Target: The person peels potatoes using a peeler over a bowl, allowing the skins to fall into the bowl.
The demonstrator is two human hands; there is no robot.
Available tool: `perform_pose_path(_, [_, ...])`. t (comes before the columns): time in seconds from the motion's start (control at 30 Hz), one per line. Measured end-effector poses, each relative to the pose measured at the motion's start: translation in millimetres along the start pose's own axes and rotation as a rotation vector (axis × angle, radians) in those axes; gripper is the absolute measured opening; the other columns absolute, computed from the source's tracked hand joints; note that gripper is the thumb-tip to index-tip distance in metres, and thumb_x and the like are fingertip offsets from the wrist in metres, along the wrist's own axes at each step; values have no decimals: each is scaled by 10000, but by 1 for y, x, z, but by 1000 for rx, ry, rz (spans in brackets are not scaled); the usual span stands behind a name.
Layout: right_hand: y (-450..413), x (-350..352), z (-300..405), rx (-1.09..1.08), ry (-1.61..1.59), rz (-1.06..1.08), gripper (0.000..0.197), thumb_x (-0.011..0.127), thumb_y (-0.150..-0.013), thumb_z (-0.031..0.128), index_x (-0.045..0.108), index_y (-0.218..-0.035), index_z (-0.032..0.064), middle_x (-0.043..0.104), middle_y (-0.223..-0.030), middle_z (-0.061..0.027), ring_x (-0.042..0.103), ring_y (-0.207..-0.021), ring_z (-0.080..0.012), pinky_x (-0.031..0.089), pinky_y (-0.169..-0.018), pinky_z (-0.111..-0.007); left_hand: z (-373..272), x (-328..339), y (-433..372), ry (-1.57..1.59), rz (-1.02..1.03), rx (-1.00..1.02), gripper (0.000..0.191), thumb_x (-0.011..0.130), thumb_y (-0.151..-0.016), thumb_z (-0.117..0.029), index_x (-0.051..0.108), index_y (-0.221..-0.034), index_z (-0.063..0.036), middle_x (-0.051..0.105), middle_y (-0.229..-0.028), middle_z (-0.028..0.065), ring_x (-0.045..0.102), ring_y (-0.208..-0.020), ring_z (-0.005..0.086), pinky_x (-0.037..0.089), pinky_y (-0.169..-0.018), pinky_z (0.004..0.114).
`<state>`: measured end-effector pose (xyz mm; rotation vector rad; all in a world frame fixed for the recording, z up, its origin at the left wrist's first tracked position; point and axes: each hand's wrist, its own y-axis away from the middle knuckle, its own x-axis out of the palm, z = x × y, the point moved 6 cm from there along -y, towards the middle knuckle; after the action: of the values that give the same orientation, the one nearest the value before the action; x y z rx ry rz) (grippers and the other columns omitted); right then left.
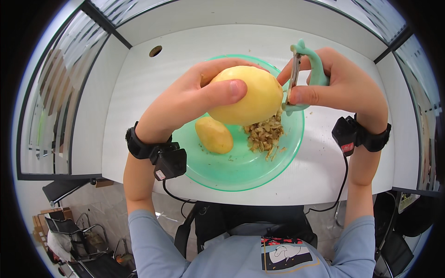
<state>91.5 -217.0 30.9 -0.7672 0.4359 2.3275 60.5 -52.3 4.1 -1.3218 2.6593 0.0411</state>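
Note:
My left hand (pixel 205 87) grips a large peeled yellow potato (pixel 257 97), its thumb lying across the top and most fingers hidden behind. In my right hand (pixel 330 80) is a mint-green Y-shaped peeler (pixel 316 66) with a metal blade, held close to the potato's right end; whether the blade touches it I cannot tell. Below them stands a translucent green plastic basin (pixel 240 177). Inside it, a smaller peeled potato (pixel 213 135) lies at the left and a heap of brown peelings (pixel 266 133) at the right.
The white table (pixel 139 93) has a cable hole (pixel 155 51) at back left and low partition walls (pixel 236 15) around it. Black wrist-strapped devices (pixel 170 161) trail cables (pixel 342 187) over the table's front edge. Small peel scraps (pixel 311 113) lie beside the basin.

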Motion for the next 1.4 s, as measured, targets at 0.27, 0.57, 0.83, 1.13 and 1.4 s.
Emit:
perform_pose_path(0.27, [1, 9, 8, 37, 130, -17, 430, 736, -775, 327, 617, -1037, 7, 482, -606, 33, 423, -552, -58, 337, -514, -219, -2, -4, 0, -104, -104, -14, 649, 594, -789, -480, 516, -1220, -1, 602, -1090, 103, 585, -1008, 175, 461, -873, 291])
perform_pose_path(0.57, [0, 12, 11, -16, 207, -38, 385, 738, -778, 298, 616, -1030, 34, 531, -656, 5, 448, -562, -72, 357, -522, -226, -5, -5, 1, -177, -113, 18, 657, 629, -773, -471, 520, -1205, 12, 603, -1104, 112, 590, -1011, 183, 465, -879, 296])
perform_pose_path(0.83, [0, 9, 7, -141, -117, -97, 372, 716, -781, 392, 672, -915, 47, 516, -640, 19, 442, -580, -80, 343, -523, -235, 2, -8, 3, 273, -166, -47, 718, 364, -880, -572, 494, -1221, 47, 595, -1132, 163, 619, -916, 251, 504, -761, 317])
perform_pose_path(1.13, [5, 9, 23, -39, -29, -172, 514, 736, -773, 227, 541, -1193, 2, 510, -674, 37, 434, -582, -24, 342, -532, -185, 11, -7, 3, 315, -120, -96, 784, 387, -864, -659, 448, -1239, 27, 606, -999, 173, 615, -758, 248, 504, -630, 290])
perform_pose_path(1.4, [-3, 16, 15, -193, 125, -311, 376, 723, -769, 257, 604, -1046, 32, 509, -673, 12, 423, -584, -81, 340, -528, -232, 9, -1, 1, 261, -82, -121, 615, 502, -888, -521, 482, -1200, 9, 598, -996, 110, 584, -786, 167, 485, -691, 273])
